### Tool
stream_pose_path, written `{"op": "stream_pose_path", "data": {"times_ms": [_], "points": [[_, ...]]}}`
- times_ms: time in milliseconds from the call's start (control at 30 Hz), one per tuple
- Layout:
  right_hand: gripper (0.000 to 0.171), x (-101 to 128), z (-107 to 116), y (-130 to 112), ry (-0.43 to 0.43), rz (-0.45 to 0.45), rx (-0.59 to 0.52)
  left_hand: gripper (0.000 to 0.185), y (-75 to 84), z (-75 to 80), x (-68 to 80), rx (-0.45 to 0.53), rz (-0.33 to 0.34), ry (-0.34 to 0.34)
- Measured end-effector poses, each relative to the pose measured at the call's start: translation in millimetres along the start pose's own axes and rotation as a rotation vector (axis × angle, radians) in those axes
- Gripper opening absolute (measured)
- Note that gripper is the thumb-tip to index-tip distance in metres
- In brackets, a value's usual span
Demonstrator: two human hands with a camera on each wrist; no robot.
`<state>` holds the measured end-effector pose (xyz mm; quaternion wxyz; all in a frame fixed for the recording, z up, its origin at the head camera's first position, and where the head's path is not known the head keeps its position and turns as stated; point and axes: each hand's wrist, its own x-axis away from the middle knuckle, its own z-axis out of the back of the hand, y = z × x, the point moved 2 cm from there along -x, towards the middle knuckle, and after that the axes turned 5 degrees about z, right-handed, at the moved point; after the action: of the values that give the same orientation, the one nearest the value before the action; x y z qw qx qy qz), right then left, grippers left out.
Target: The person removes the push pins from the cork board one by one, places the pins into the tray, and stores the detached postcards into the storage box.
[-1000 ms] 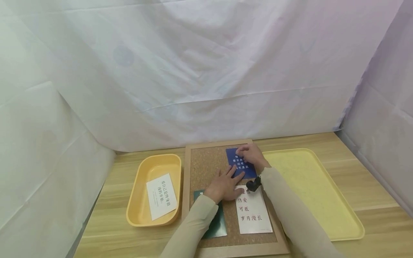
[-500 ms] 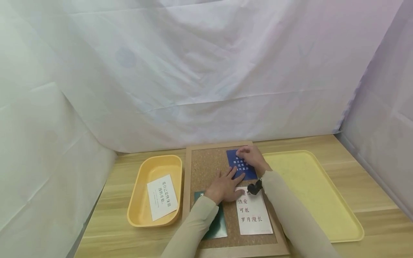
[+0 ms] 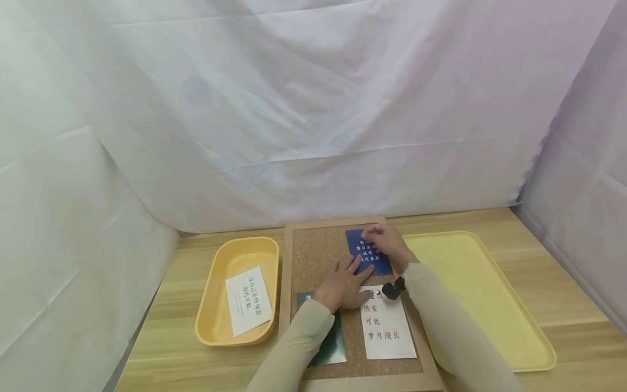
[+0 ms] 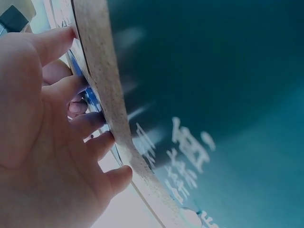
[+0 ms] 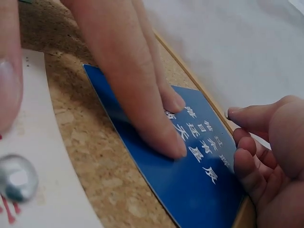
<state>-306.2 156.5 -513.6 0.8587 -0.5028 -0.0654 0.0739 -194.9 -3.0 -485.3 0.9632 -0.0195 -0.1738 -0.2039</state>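
A blue card (image 3: 370,267) with white writing lies on the cork board (image 3: 313,245), at its upper right. My left hand (image 3: 341,286) is spread flat, its fingertips pressing the card's lower part; its thumb reaches the white card (image 3: 389,332) below. At the blue card's top edge my right hand (image 3: 387,241) has its fingers curled and pinched together. In the right wrist view a small dark metallic bit, like a thumbtack (image 5: 229,113), shows at a fingertip of that hand. A silver thumbtack (image 5: 19,178) sits in the white card. The left forearm partly covers a green card (image 3: 334,345).
Left of the board stands an orange-yellow basin (image 3: 206,305) with a white printed card (image 3: 248,301) in it. A flat yellow tray (image 3: 470,283) lies to the right, partly under the right sleeve. White cloth (image 3: 294,120) hangs behind the wooden table (image 3: 161,326).
The view has shifted slightly, so everything sits a little lower and further right. Both hands keep their places on the blue card.
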Motion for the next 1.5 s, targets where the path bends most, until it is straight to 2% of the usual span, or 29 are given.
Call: {"op": "stream_pose_path", "data": {"times_ms": [167,467,733,1000,1500], "points": [[0.026,1.9,8.5,5.1,-0.035,0.007,-0.059,0.065,1.0,0.8,-0.4,-0.021,0.003,-0.001],[0.031,5.9,21.4,8.2,-0.024,-0.003,-0.146,0.066,1.6,0.9,-1.3,-0.015,-0.007,-0.009],[0.030,15.4,39.6,12.5,-0.055,-0.005,-0.103,0.066,1.0,0.7,-1.8,-0.002,-0.003,-0.002],[0.037,27.8,62.2,19.1,-0.043,0.002,0.018,0.066,1.4,0.9,-0.6,0.002,0.002,-0.003],[0.041,41.0,89.1,33.5,-0.043,-0.018,0.053,0.065,1.8,1.0,0.2,0.003,0.002,0.002]]}}
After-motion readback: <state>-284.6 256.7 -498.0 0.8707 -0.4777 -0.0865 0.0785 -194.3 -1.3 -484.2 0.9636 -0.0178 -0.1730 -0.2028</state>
